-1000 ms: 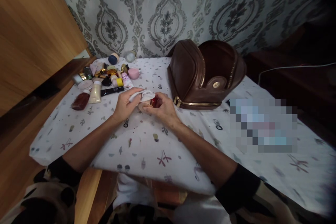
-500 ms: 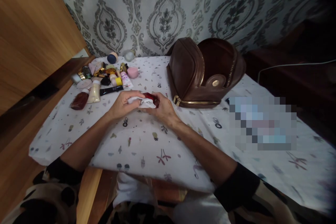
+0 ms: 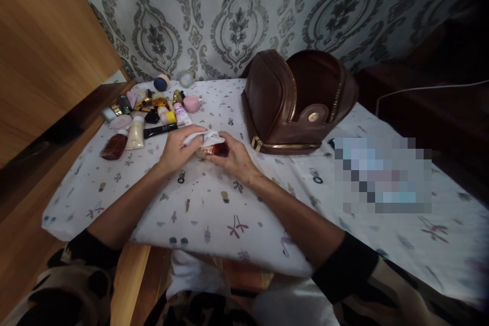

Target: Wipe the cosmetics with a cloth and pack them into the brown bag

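Note:
My left hand (image 3: 179,148) is closed on a folded white cloth (image 3: 208,137), its fingers pressing the cloth over the top of a small red bottle (image 3: 216,150). Around the bottle's right end my right hand (image 3: 239,157) is wrapped, thumb above and fingers below. The bottle looks like dark red glass, with a paler, shiny end toward the left; the cloth and fingers hide part of it. Both hands are just above the patterned white cloth covering the table (image 3: 206,204).
At the left lie several cosmetics: a dark red bottle (image 3: 114,145), a cream tube (image 3: 136,133), a black tube (image 3: 162,130) and a pink jar (image 3: 191,104). An open brown leather bag (image 3: 271,91) stands at the back right. A blurred-out item (image 3: 382,175) lies right of it.
The red bottle has turned in my hands, so its paler end now shows below the white cloth. The cloth has shifted from the bottle's near side to its upper side.

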A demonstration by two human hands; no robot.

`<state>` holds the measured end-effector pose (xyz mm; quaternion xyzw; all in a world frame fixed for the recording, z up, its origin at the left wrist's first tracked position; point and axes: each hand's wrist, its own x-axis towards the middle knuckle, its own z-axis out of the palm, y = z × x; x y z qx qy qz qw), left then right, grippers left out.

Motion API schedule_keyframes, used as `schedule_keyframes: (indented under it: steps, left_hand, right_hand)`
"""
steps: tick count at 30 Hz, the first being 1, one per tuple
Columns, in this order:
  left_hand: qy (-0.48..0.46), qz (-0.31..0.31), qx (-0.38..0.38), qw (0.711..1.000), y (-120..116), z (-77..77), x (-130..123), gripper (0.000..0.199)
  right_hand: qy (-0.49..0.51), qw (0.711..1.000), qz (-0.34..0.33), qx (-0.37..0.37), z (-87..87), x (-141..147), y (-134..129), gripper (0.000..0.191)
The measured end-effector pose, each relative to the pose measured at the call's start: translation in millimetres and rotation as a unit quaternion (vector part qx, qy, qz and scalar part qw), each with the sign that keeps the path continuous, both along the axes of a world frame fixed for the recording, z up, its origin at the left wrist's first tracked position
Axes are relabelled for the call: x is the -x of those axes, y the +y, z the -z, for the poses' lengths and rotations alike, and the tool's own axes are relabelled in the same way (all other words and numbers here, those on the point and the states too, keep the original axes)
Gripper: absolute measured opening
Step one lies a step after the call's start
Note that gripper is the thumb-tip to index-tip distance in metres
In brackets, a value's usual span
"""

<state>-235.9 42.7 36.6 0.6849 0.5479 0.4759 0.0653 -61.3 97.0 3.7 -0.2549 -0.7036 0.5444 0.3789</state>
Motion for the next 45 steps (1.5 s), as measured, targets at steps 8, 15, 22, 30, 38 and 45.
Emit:
schedule_keyframes:
  steps: [8, 15, 22, 30, 38, 45]
  left_hand:
    - [-0.029, 0.118, 0.08, 0.989, -6, -7.8, 2, 0.018]
    - [-0.039, 0.029, 0.06, 0.997, -2, -4.5, 2, 0.019]
    - [-0.032, -0.026, 0.009, 0.999, -1, -1.3, -2, 0.022]
    - [0.033, 0.043, 0.011, 0.998, -4, -5.9, -3, 0.021]
    - [0.011, 0.157, 0.104, 0.982, -6, -15.6, 8, 0.021]
    - [-0.004, 0.043, 0.069, 0.997, -4, -9.4, 1, 0.022]
  right_hand:
    - [-0.008, 0.997, 0.071, -0.025, 5.0, 1, 4, 0.067]
    - [-0.08, 0.987, 0.076, -0.115, 3.8, 1, 2, 0.039]
    - [-0.041, 0.993, 0.015, -0.107, -0.2, 0, -1, 0.033]
    - [-0.024, 0.995, 0.06, -0.074, 7.3, 2, 2, 0.082]
    - [-0.064, 0.987, 0.082, -0.122, 9.1, 1, 7, 0.068]
    - [-0.096, 0.988, 0.035, -0.113, -3.8, -2, -2, 0.029]
